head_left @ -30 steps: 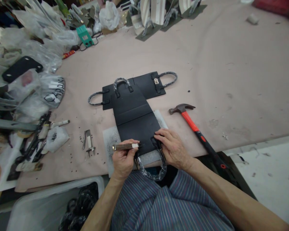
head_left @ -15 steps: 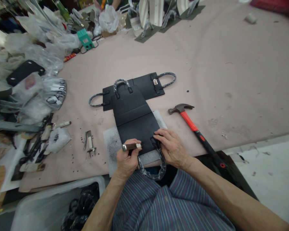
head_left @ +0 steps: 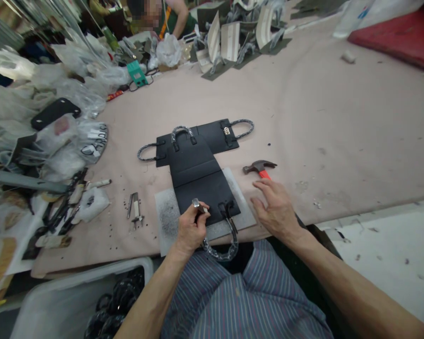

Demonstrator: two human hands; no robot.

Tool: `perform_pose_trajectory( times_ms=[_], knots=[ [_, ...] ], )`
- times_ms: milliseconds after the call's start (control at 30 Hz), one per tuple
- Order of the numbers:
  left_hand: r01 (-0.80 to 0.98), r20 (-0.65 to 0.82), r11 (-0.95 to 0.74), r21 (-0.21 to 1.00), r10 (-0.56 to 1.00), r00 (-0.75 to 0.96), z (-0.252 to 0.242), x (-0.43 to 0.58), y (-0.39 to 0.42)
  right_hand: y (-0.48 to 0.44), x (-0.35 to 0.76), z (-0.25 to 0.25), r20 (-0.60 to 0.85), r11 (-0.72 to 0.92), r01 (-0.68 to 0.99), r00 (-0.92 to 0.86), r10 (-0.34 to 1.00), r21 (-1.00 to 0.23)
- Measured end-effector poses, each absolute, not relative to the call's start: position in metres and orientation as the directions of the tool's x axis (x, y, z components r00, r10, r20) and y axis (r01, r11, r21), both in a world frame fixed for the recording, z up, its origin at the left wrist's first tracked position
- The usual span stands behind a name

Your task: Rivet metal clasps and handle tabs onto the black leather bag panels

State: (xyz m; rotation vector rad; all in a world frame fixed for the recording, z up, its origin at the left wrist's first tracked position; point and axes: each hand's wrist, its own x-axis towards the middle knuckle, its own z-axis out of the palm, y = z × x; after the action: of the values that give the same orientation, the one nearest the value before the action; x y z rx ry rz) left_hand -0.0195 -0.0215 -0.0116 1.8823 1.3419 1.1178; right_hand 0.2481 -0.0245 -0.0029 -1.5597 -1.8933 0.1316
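A black leather bag panel [head_left: 201, 179] lies flat with a plastic-wrapped handle at each end. My left hand [head_left: 191, 228] is closed around a short hand punch [head_left: 198, 205], held upright over the panel's near end beside the near handle [head_left: 229, 242]. The punch's tip is hidden by my fingers. To the right of the panel, my right hand [head_left: 277, 209] holds nothing, its fingers apart over the handle of a claw hammer [head_left: 259, 167]. Only the hammer's head and a bit of red grip show past the fingers. Under the panel is a pale, speckled board [head_left: 167, 221].
A second black panel [head_left: 215, 136] with a gold clasp lies crosswise beneath the far end. Small metal tools [head_left: 136, 209] rest on the left, near scattered black bits. Plastic bags [head_left: 88, 99] pile up farther left. A bin [head_left: 146, 270] stands below the table edge. Across the table sits another person [head_left: 180, 19].
My right hand has let go of the near handle's base and moved right to the hammer. The punch has tipped more upright in my left hand. The whole view has shifted slightly.
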Motion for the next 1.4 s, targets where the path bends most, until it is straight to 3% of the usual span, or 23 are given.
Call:
perform_pose_trajectory(
  times_ms=[100,167,267,433,533,600,700,800,900,1033,1067,1133,1233,1267,1400],
  knots=[
    [0.460,0.281,-0.317,0.829,0.948,0.147,-0.011,-0.019,-0.022,-0.024,0.282,-0.007,0.229,0.011,0.925,0.082,0.970,-0.379],
    [0.462,0.273,-0.310,0.831,0.951,0.147,-0.011,-0.019,-0.022,-0.022,0.297,-0.008,0.030,-0.159,0.846,0.202,0.979,-0.509],
    [0.464,0.272,-0.305,0.832,0.952,0.138,-0.010,-0.020,-0.023,-0.016,0.302,0.000,-0.245,-0.338,0.563,0.237,0.940,-0.754],
    [0.458,0.299,-0.329,0.826,0.944,0.139,-0.010,-0.020,-0.024,-0.017,0.274,0.045,-0.384,-0.380,0.367,0.066,0.921,-0.849],
    [0.454,0.309,-0.340,0.823,0.940,0.143,-0.011,-0.020,-0.024,-0.030,0.250,0.086,-0.278,-0.290,0.361,0.088,0.957,-0.886],
    [0.453,0.321,-0.349,0.820,0.937,0.140,-0.011,-0.020,-0.024,-0.039,0.237,0.112,-0.014,-0.045,0.497,0.067,0.998,-0.867],
    [0.460,0.339,-0.359,0.812,0.932,0.130,-0.011,-0.020,-0.024,-0.048,0.225,0.138,0.318,0.333,0.714,-0.162,0.934,-0.615],
    [0.468,0.340,-0.357,0.808,0.932,0.124,-0.011,-0.019,-0.024,-0.049,0.222,0.154,0.303,0.509,0.792,-0.421,0.855,-0.337],
    [0.463,0.336,-0.356,0.812,0.933,0.128,-0.012,-0.019,-0.025,-0.047,0.219,0.175,0.336,0.559,0.791,-0.471,0.815,-0.247],
    [0.465,0.322,-0.346,0.815,0.938,0.133,-0.016,-0.020,-0.025,-0.053,0.209,0.188,0.613,0.485,0.769,-0.157,0.775,-0.417],
    [0.465,0.316,-0.342,0.817,0.939,0.134,-0.017,-0.021,-0.025,-0.055,0.207,0.186,0.639,0.494,0.766,-0.143,0.756,-0.412],
    [0.471,0.311,-0.338,0.815,0.941,0.137,-0.018,-0.021,-0.025,-0.058,0.207,0.176,0.578,0.552,0.780,-0.314,0.753,-0.295],
    [0.484,0.305,-0.336,0.808,0.941,0.145,-0.018,-0.021,-0.025,-0.058,0.213,0.167,0.290,0.600,0.790,-0.550,0.783,-0.122],
    [0.483,0.305,-0.336,0.808,0.941,0.145,-0.018,-0.021,-0.025,-0.057,0.216,0.167,0.278,0.575,0.807,-0.527,0.803,-0.135],
    [0.466,0.306,-0.340,0.817,0.940,0.149,-0.019,-0.021,-0.024,-0.054,0.219,0.168,0.458,0.470,0.815,-0.293,0.839,-0.339]
  ],
)
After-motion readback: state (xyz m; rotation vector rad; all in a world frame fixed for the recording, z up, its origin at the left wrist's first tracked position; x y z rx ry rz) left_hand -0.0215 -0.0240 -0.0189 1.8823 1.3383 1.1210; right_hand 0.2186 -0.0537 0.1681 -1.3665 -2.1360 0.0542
